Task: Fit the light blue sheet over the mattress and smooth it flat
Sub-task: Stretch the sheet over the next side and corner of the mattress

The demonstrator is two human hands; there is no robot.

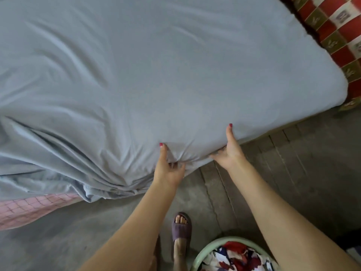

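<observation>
The light blue sheet point(156, 65) covers most of the mattress and lies smooth toward the far right corner. On the left it is bunched in deep folds, and there the pink quilted mattress point(25, 210) shows bare below its loose hem. My left hand point(169, 165) pinches a fold of the sheet at the near edge, thumb on top. My right hand point(229, 149) grips the sheet's edge a little to the right, thumb on top and fingers curled under the mattress side.
A grey concrete floor point(283, 163) runs along the near side of the bed. My foot in a purple slipper point(181, 229) stands on it. A pale green basket point(203, 255) with patterned cloth sits at the bottom. A red checked blanket point(338, 28) lies beyond the far right corner.
</observation>
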